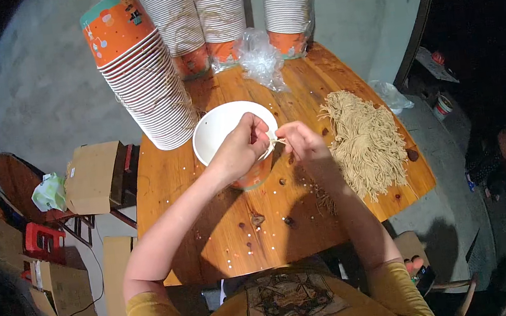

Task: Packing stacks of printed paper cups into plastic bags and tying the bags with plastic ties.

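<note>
A paper bucket (208,139), white inside and orange outside, stands tilted toward me on the wooden table. My left hand (241,147) is over its near right rim, fingers closed in a pinch on a beige cord (273,145). Just beyond the rim on the right, my right hand (304,143) pinches the same cord, and a short stretch of it shows between the two hands. Its attachment to the bucket is hidden by my fingers. Right of my right hand lies a large heap of loose beige cords (366,146).
A tall leaning stack of nested orange buckets (147,92) rises at the table's left. More wrapped stacks (222,13) line the back beside crumpled clear plastic (261,58). Small white bits dot the wooden table (212,242). Cardboard boxes (92,178) and a red stool (45,241) are left.
</note>
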`<state>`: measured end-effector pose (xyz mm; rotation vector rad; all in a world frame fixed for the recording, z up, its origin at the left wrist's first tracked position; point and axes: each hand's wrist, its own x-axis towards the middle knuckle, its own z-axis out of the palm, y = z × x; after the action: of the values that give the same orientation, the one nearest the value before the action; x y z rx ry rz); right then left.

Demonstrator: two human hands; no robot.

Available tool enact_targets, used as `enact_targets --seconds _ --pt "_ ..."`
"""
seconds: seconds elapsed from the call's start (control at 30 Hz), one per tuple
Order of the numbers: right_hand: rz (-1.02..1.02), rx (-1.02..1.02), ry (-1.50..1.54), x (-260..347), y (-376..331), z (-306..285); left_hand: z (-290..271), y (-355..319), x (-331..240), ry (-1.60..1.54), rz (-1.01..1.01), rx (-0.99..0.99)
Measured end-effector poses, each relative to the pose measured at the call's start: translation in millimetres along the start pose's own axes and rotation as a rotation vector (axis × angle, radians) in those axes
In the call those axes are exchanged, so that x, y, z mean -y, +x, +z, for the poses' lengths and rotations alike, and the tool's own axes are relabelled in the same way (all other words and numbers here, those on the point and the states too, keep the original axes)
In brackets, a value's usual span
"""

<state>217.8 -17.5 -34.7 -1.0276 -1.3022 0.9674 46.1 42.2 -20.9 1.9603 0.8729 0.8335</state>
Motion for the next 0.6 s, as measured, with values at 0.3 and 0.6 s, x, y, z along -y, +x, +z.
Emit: enact_targets --seconds 0.3,0.6 --pt "-0.44 0.025 -0.602 6.1 6.6 2.6 1.4 -2.7 -1.4 -0.015 0.065 -0.054" --pt "-0.473 -0.137 -0.903 8.6 -2.1 4.0 5.8 -6.1 -8.6 0.13 0.155 -0.106"
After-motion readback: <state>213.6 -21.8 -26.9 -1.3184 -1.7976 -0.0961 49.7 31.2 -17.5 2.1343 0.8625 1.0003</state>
